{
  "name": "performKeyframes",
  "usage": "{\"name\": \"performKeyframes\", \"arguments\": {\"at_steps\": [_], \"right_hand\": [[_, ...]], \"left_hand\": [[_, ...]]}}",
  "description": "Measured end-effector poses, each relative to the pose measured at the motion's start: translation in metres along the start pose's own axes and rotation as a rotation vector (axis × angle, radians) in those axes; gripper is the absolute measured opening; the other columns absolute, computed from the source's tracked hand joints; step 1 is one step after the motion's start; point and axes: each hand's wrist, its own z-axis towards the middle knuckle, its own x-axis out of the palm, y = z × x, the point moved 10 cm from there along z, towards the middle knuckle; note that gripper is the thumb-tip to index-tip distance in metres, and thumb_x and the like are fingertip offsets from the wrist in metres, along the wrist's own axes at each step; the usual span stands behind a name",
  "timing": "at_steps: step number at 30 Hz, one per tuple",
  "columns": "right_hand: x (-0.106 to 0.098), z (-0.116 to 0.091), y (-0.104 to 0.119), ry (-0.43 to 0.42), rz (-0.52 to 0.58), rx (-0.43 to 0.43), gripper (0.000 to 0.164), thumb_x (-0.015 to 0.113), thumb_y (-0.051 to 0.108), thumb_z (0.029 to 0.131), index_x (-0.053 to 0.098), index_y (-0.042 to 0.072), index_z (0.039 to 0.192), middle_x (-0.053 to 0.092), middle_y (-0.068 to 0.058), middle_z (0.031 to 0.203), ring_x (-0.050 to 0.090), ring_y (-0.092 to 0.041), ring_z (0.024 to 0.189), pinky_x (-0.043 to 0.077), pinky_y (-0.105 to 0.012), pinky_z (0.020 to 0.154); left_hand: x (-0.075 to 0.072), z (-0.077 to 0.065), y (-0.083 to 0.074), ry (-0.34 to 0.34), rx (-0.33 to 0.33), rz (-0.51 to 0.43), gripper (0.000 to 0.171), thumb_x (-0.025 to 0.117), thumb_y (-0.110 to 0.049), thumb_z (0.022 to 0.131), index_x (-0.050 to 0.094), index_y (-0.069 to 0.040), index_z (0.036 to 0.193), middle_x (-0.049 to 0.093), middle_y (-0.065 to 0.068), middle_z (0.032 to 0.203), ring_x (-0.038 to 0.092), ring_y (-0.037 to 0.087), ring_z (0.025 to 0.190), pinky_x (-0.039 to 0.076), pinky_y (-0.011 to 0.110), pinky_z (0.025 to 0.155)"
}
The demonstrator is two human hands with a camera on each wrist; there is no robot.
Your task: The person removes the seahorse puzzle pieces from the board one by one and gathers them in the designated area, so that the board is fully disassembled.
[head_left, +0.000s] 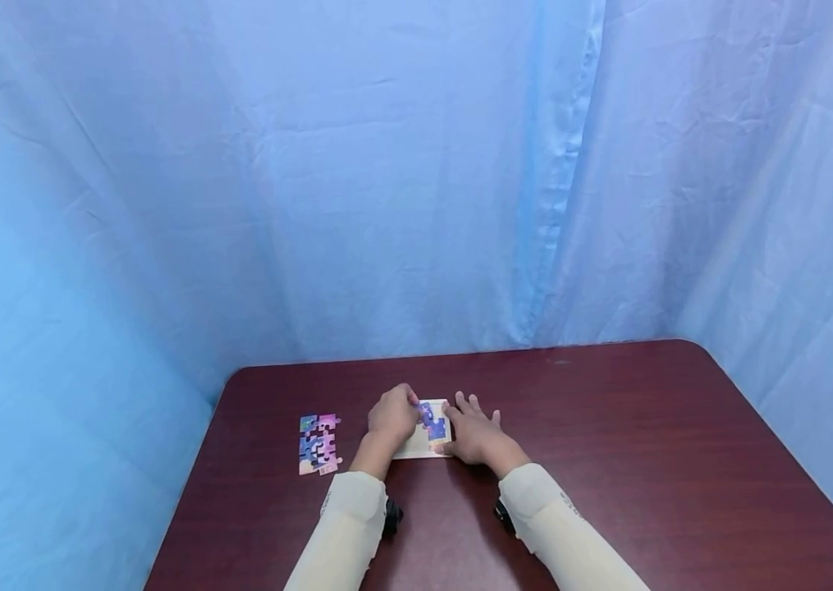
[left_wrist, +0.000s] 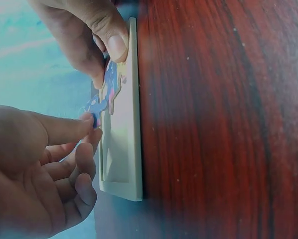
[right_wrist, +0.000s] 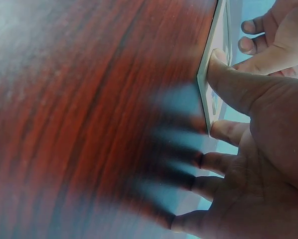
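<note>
A shallow cream puzzle tray [head_left: 412, 446] lies on the table in front of me. Joined purple and blue puzzle pieces [head_left: 437, 428] fill part of its right side, while the left part shows bare base. My left hand [head_left: 392, 415] pinches a blue-purple puzzle piece [left_wrist: 95, 108] between thumb and fingertips, over the tray's far rim beside the joined pieces. With fingers spread, my right hand [head_left: 477, 435] rests at the tray's right end. Its thumb [right_wrist: 220, 62] presses on the near edge, and the index fingertip touches the far right corner.
Left of the tray, several pink, blue and purple puzzle pieces [head_left: 318, 445] lie grouped closely on the dark red wooden table [head_left: 645, 460]. Light blue curtains [head_left: 401, 180] hang behind the table and along both sides. Dark wrist devices [head_left: 392, 519] sit under the sleeves.
</note>
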Motion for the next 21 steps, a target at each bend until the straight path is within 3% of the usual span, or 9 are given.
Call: {"name": "performKeyframes", "arguments": {"at_steps": [10,21], "right_hand": [[0.012,0.015,-0.010,-0.014,0.018,-0.005,0.083,0.073,0.041,0.099,0.033,0.013,0.166,0.012,-0.017,0.178,0.005,-0.041,0.166,0.009,-0.077,0.125],[0.001,0.002,-0.001,-0.012,0.010,0.000,0.083,0.074,0.041,0.098,0.035,0.013,0.166,0.016,-0.017,0.178,0.010,-0.041,0.166,0.010,-0.076,0.126]], "left_hand": [[-0.012,-0.005,0.013,-0.053,-0.028,-0.146,0.006,0.074,-0.015,0.097,0.071,-0.013,0.093,0.072,0.004,0.087,0.062,0.018,0.075,0.050,0.039,0.072],[-0.038,-0.007,0.034,-0.062,-0.083,-0.152,0.006,0.073,-0.018,0.098,0.074,-0.012,0.095,0.073,0.006,0.090,0.063,0.019,0.079,0.050,0.039,0.074]]}}
